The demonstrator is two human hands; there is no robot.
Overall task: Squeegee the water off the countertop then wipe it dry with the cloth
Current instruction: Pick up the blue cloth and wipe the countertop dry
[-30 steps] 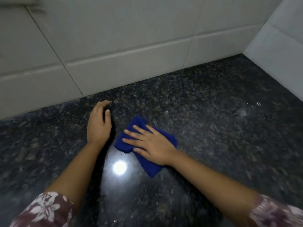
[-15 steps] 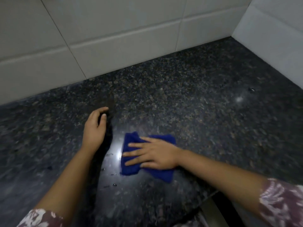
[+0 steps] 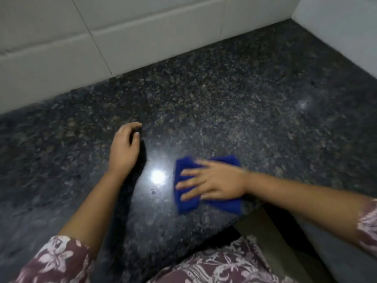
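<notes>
Table (image 3: 234, 103): dark speckled stone, tiled wall behind; lamp glare between the arms, no standing water discernible. Cloth (image 3: 220, 205): blue, folded, flat on the table near its front edge. Right hand (image 3: 212, 183): fingers spread, palm pressed down on the cloth. Left hand (image 3: 124, 149): loosely curled, resting on the table, holding nothing. No squeegee visible. Judgement: drying step in hand, squeegee step likely done. Next pass calls for steady downward pressure and overlapping strokes toward untouched areas.
</notes>
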